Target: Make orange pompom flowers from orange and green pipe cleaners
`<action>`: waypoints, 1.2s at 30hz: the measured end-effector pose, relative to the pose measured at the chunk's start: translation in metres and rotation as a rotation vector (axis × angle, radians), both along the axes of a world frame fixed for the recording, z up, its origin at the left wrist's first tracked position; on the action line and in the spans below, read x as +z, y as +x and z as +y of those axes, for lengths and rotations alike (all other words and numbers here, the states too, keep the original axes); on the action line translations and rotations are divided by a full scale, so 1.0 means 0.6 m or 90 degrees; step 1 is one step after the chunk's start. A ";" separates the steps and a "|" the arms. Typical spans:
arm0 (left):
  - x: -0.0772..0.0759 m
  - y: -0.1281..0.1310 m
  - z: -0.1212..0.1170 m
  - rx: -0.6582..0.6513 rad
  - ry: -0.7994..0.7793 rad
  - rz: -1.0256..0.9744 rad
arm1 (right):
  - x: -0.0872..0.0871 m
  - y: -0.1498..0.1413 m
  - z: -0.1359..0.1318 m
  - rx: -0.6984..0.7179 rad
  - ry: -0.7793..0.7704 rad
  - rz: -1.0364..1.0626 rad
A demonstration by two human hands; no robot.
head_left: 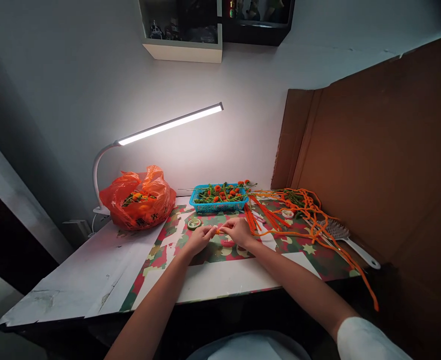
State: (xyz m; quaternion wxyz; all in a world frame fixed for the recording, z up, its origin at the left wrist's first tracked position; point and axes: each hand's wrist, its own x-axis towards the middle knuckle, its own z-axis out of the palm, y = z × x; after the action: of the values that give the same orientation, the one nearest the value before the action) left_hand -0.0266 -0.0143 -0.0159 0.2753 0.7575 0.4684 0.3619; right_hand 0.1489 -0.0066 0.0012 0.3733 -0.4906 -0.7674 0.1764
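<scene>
My left hand [201, 238] and my right hand [237, 232] meet over the patterned table cover, fingertips pinched close together. Between them shows a small bit of an orange fuzzy strand [276, 232], like chenille stem or yarn. It runs out from my right hand to a tangled orange heap [318, 220] on the right. Beyond my left hand lies a roll of green tape [194, 224]. A bundle of straight orange stems [269, 212] lies behind my right hand. Fingers hide most of what I pinch.
A blue basket [220, 206] of orange flowers with green stems stands at the back. To the left are an orange plastic bag [141, 212] and a lit lamp [171, 122]. A wire brush [359, 250] and a cardboard sheet [374, 150] border the right side.
</scene>
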 end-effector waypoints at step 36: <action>0.014 -0.004 -0.014 -0.134 -0.133 -0.046 | 0.073 0.035 0.017 0.235 -0.292 -0.101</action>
State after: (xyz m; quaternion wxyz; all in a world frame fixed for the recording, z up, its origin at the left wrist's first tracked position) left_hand -0.0288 -0.0224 -0.0075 0.4058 0.7562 0.4110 0.3075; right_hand 0.1698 0.0033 0.0450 0.1534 -0.4267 -0.8104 0.3710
